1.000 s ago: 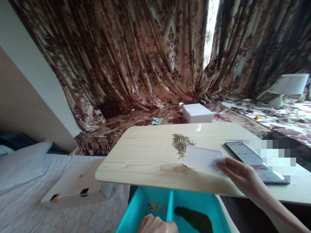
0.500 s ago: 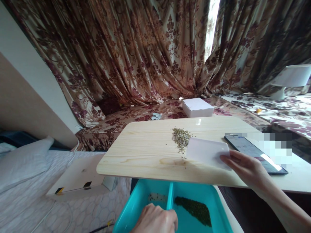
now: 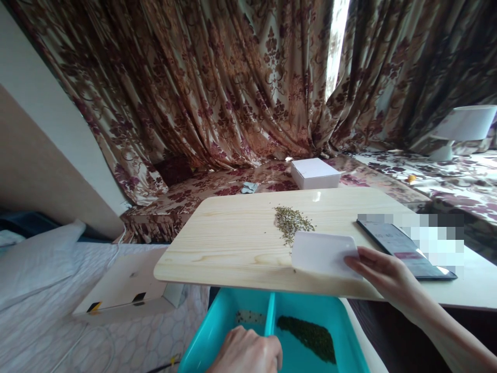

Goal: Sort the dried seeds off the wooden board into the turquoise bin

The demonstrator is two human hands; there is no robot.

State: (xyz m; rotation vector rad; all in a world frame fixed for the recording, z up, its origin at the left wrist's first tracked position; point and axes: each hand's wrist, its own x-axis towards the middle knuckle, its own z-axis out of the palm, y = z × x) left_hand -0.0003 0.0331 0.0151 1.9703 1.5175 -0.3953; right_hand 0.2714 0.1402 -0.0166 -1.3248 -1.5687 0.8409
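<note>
My right hand (image 3: 382,267) pinches the right end of a thin, flat white scraper (image 3: 322,254), held low over the pale wooden board (image 3: 217,233). The scraper's far left corner lies by a loose heap of small greenish-brown seeds (image 3: 289,220). Below the board's front edge is a turquoise bin (image 3: 345,321) with a middle divider (image 3: 271,313). My left hand (image 3: 246,352) is closed over this divider, its fingertips hidden. Dark green grains (image 3: 308,334) lie in the bin's right compartment, and a few dark bits are in the left one.
A dark tablet (image 3: 404,248) lies on the board at the right. Behind the board sits a white box (image 3: 316,173) on a patterned cloth. A pale flat carton (image 3: 124,285) rests on the bed at the left. A white lamp (image 3: 466,124) stands far right.
My right hand and the scraper have moved slightly left and toward the board's front edge. The left hand remains at the bin's divider.
</note>
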